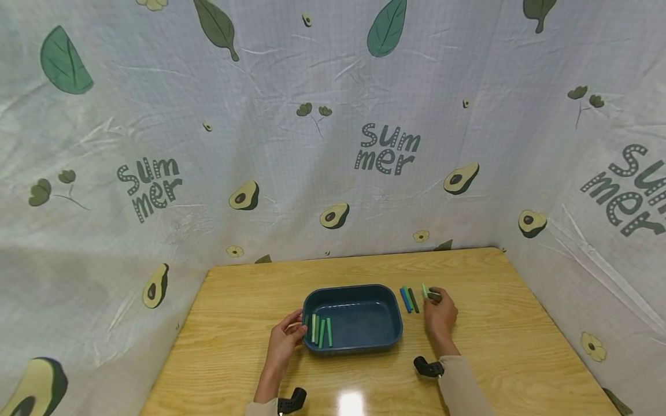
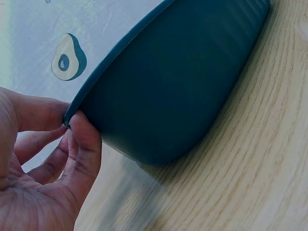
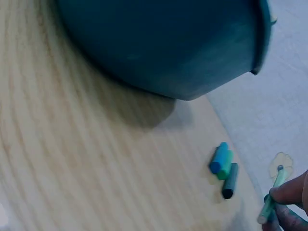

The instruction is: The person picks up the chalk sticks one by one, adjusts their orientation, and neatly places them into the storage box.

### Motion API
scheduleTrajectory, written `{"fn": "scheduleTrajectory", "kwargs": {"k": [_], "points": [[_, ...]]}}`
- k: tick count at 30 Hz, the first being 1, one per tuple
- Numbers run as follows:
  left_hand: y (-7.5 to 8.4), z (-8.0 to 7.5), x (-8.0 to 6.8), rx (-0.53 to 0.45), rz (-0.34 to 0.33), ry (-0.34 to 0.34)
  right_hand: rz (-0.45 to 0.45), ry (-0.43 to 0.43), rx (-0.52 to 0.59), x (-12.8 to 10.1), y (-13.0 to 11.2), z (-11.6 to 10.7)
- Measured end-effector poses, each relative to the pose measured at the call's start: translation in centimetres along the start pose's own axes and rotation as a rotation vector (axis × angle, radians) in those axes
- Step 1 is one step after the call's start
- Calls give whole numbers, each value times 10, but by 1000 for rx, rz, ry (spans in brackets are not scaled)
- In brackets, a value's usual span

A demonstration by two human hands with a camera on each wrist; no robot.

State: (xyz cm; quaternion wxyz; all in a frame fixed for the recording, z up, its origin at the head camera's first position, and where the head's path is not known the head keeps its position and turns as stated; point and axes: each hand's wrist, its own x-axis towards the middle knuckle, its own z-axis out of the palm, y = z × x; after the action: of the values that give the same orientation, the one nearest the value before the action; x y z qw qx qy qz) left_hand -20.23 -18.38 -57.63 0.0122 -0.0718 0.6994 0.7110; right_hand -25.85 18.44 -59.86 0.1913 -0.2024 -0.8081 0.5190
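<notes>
— What does everything rest on?
— A light wooden table (image 1: 520,346), grain running lengthwise, with a bright glare (image 1: 351,403) near its front edge.
— And around it?
— A white cloth backdrop (image 1: 291,69) with a fine grid, creased, closing off the back and both sides.
— Any print?
— Halved avocados (image 1: 461,178), dark green leaves (image 1: 387,28), small pale flowers (image 1: 421,236) and the dotted lettering "Summer" (image 1: 387,149), split over two lines.
</notes>
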Motion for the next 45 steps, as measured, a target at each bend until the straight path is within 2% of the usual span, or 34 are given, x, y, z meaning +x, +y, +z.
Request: {"fn": "scheduleTrajectory", "kwargs": {"k": [12, 30, 35, 45], "points": [[1, 0, 0, 0, 0, -3, 15, -126, 9, 5, -8, -15], [2, 1, 0, -1, -11, -12, 104, -437, 210, 6, -14, -30], [-1, 0, 1, 16, 8, -8, 114, -483, 275, 5, -20, -34], [-1, 1, 0, 18, 20, -3, 92, -546, 322, 4, -33, -38]]}}
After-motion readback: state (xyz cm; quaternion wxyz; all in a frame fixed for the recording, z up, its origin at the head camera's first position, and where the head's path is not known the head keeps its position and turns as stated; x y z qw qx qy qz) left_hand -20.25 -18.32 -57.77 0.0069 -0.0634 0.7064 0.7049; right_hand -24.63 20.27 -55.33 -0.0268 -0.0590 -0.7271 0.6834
